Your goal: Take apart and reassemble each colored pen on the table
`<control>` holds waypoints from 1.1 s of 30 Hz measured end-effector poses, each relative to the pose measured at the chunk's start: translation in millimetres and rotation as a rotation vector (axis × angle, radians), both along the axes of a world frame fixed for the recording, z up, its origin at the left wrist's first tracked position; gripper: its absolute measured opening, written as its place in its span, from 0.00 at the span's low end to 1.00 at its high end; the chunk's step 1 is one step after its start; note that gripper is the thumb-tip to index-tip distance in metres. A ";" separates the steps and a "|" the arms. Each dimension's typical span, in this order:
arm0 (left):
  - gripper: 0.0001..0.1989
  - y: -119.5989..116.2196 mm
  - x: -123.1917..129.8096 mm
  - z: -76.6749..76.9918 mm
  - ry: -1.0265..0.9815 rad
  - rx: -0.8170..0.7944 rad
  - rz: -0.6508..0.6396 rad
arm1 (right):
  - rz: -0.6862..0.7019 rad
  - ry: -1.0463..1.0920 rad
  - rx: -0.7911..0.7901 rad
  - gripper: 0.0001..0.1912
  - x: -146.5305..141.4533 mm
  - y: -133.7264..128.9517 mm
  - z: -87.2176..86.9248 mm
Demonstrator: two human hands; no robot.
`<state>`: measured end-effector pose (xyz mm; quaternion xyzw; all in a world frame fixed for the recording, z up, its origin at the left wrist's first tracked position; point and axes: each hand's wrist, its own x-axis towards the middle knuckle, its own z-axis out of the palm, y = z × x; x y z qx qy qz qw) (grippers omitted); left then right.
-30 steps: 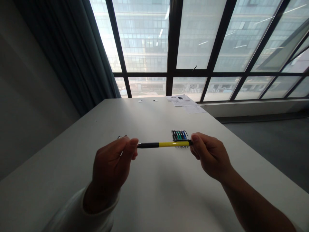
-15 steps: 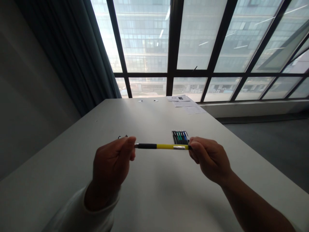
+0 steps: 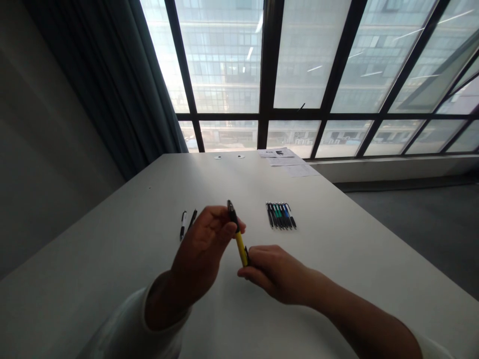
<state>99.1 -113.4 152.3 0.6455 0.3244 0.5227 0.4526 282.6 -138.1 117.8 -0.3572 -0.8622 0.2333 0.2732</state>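
Observation:
A yellow and black pen [image 3: 240,246] is held above the table between both my hands, steeply tilted with its black grip end up. My left hand [image 3: 204,247] pinches it near the black grip with thumb and fingers. At the lower end, beside the clip, my right hand [image 3: 279,274] grips it between thumb and fingers. Behind my left hand lie a white and black pen [image 3: 183,225] and a dark pen [image 3: 192,218], the latter partly hidden by that hand. To the right, a row of several pens [image 3: 280,216], black, green and blue, lies side by side.
The white table [image 3: 224,184] stretches toward the windows. Papers [image 3: 286,160] lie at its far right corner, and two small round white pieces [image 3: 218,157] sit near the far edge. A dark curtain [image 3: 112,75] hangs at the left.
The pen has turned from level, left to right, to steeply tilted with its grip end up. My right hand has moved left and down; my left hand has shifted right along the pen.

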 end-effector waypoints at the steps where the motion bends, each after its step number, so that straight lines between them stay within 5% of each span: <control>1: 0.09 -2.1 3.1 -0.4 0.016 -0.031 -0.050 | 0.027 -0.023 -0.020 0.15 -3.1 -0.3 -1.8; 6: 0.08 -6.6 7.3 -2.9 0.082 -0.065 -0.166 | 0.097 -0.019 -0.068 0.14 4.7 3.7 5.8; 12: 0.10 -1.6 3.9 -10.9 0.271 -0.041 -0.093 | -0.135 0.350 -0.043 0.14 28.5 9.4 15.1; 14: 0.12 1.3 4.8 -14.5 0.223 -0.104 -0.089 | -0.165 0.390 0.028 0.11 27.0 7.4 11.0; 19: 0.16 8.7 6.7 -18.9 0.042 -0.275 -0.151 | -0.090 0.300 0.142 0.24 15.0 2.2 -2.9; 22: 0.16 8.4 6.9 -16.6 0.074 -0.304 -0.185 | -0.169 0.323 0.111 0.18 14.1 2.2 -1.4; 25: 0.13 4.8 7.2 -15.0 0.260 -0.141 -0.147 | -0.255 0.388 0.010 0.10 17.2 3.6 5.2; 29: 0.08 1.6 7.8 -18.1 0.517 0.340 -0.017 | -0.260 0.391 -0.073 0.18 19.7 6.0 11.1; 33: 0.07 2.3 7.2 -21.4 0.556 0.544 0.004 | -0.214 0.307 0.002 0.19 21.1 7.7 12.4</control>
